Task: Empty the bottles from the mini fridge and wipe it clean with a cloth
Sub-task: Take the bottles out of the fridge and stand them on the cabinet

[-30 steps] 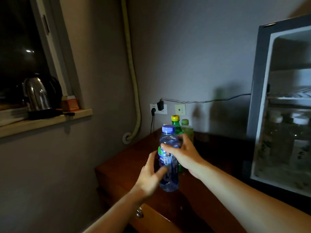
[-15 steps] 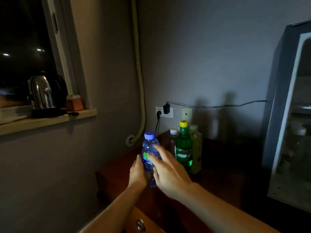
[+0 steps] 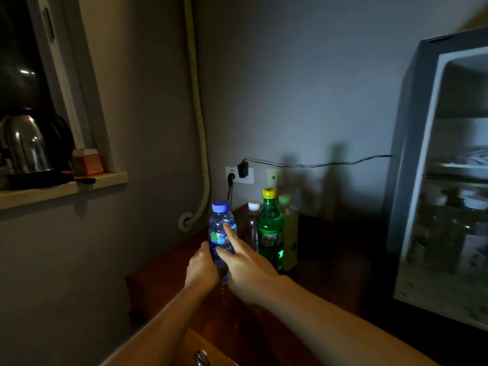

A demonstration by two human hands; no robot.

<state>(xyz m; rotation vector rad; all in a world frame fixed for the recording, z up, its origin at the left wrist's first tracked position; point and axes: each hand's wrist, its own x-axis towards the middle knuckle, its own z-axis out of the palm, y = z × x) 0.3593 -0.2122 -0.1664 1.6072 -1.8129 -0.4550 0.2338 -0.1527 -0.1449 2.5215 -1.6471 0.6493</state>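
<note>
A clear water bottle with a blue cap (image 3: pixel 220 225) stands upright over the wooden cabinet top (image 3: pixel 169 270). My left hand (image 3: pixel 202 270) grips its lower half. My right hand (image 3: pixel 247 265) touches its right side, index finger stretched up along the label. Just right of it stand three bottles: a white-capped one (image 3: pixel 252 228), a green soda bottle with a yellow cap (image 3: pixel 270 231) and a pale green one (image 3: pixel 289 228). The open mini fridge (image 3: pixel 412 154) at the right holds several more bottles (image 3: pixel 446 231) on its lower level.
A wall socket with a black plug (image 3: pixel 239 174) and a cable sit behind the bottles. A thick hose (image 3: pixel 199 122) runs down the wall corner. A steel kettle (image 3: pixel 25 143) and an orange box (image 3: pixel 87 162) stand on the window sill. A drawer knob (image 3: pixel 202 357) is below.
The blue-capped bottle has gone forward and down to the cabinet, left of the other bottles. My right hand has loosened from a full grip to a touch. The view swung left, then back.
</note>
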